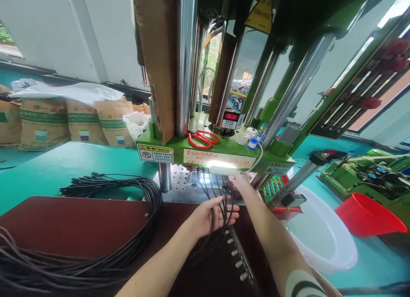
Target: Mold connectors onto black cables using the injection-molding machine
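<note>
My left hand [209, 216] lies palm up over the dark red mat [80, 222], with several thin black cables [221, 203] running across its loosely curled fingers toward the machine. My right hand [240, 183] reaches under the lit front of the green press [224, 154], fingers pinched at the cable ends on the perforated metal plate [185, 183]. What the fingertips hold there is too small to make out. A metal strip with small white plugs [238, 256] lies below my left hand.
A big bundle of black cables [105, 228] loops over the mat at left. Red scissors [201, 139] and tape rolls rest on the press ledge. A white basin [323, 241] and red funnel [365, 216] sit right. Paper sacks [83, 122] line the back wall.
</note>
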A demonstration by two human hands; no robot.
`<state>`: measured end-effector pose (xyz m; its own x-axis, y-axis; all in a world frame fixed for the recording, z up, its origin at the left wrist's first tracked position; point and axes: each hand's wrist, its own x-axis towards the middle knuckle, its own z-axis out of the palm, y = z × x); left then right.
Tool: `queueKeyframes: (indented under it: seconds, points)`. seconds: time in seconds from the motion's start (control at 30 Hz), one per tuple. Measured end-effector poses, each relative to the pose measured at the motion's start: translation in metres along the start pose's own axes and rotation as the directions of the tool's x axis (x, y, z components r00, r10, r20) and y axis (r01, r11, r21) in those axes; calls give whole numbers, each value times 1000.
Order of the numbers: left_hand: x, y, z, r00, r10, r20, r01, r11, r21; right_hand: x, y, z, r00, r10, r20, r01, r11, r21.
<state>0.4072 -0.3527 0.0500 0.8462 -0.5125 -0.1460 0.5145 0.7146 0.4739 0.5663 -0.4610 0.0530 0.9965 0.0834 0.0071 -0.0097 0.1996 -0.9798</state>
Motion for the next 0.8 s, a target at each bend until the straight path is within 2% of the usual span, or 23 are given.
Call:
queueKeyframes:
  seconds: [0.1,0.23,0.4,0.5,0.63,0.8]
  points:
    - [-9,-22,17,998,-56,-16,57,998,15,-28,4,-8,998,59,-8,-58,998,34]
    - [-24,-45,32,994,-60,-93,62,998,16,-65,-5,-24,998,49,-50,-45,995,86]
    - [-40,-59,37,982,-67,-176,62,998,-33,-89,-8,-32,992,43,-118,-29,992,123]
    - [-54,-69,36,973,-68,-223,72,997,12,-98,-1,-34,989,74,-132,-56,989,136]
    - [-78,-88,34,973,-156,-169,178,977,120,-111,4,-46,981,103,-161,-78,985,155]
    - [-96,-100,37,966,-239,-104,250,963,106,-130,1,-64,972,97,-214,-59,982,178]
